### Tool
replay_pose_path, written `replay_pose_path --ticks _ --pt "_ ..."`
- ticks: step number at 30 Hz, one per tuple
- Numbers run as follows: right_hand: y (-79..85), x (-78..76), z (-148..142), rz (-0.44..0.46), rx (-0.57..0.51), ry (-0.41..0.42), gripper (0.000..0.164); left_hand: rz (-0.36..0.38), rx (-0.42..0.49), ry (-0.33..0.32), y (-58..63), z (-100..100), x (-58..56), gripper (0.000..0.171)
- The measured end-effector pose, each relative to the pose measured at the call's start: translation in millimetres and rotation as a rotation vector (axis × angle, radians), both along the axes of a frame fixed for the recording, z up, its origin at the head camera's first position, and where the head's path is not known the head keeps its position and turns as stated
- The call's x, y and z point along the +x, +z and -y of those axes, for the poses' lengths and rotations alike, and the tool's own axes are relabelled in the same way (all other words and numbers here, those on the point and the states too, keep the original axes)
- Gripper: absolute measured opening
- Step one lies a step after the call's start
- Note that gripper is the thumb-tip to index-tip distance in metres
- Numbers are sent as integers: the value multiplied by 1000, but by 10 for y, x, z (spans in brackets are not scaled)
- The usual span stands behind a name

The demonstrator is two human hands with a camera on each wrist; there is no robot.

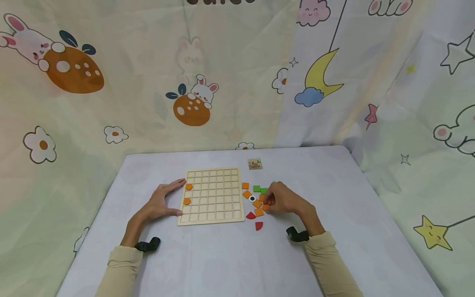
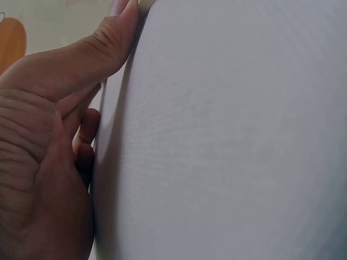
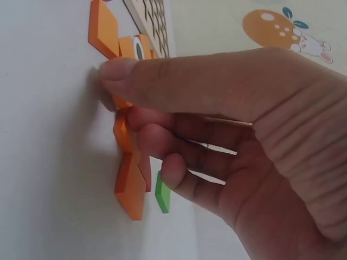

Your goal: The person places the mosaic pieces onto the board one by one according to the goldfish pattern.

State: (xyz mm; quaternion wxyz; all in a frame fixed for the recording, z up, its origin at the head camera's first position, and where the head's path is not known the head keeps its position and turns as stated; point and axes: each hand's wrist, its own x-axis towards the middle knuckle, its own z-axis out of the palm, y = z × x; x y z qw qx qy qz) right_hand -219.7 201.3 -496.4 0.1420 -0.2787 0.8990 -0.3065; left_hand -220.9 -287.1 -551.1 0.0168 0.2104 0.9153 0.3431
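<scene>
A square wooden grid board point(image 1: 211, 196) lies on the table with two orange round pieces point(image 1: 189, 187) in its left column. My left hand point(image 1: 161, 203) spreads thumb and fingers along the board's left edge and touches it. My right hand point(image 1: 283, 199) is bent down over loose pieces right of the board. Thumb and curled fingertips pinch at an orange square tile point(image 1: 266, 207), largely covered by the fingers. Close by lie more orange tiles point(image 3: 130, 187), green tiles point(image 1: 257, 188), red quarter-round pieces point(image 1: 250, 215) and a white ring-shaped piece with a dark centre point(image 1: 252, 198).
A small patterned card point(image 1: 255, 164) lies beyond the board's far right corner. The white-covered table point(image 1: 222, 264) meets a printed cloth backdrop point(image 1: 237, 82) at its far edge. Black wrist cameras point(image 1: 148, 245) sit on both wrists.
</scene>
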Motion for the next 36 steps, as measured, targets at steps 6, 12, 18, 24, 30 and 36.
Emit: replay_pose_path --ticks 6,12,18,24,30,36 --pt "43 -12 3 -1 -3 -8 14 12 -10 8 0 3 -12 116" --pt "32 -21 30 -24 -55 10 15 3 -14 5 -1 16 -12 116" --pt "23 -36 94 -36 -95 5 16 5 -12 3 -15 16 -13 116" --pt "38 -51 191 -45 -116 -2 14 7 -8 5 -7 17 -21 115" --pt "-10 -78 284 -51 -148 24 15 11 1 1 -4 17 -16 115" --pt "-31 -130 461 -45 -176 67 13 12 6 10 -8 22 -2 115"
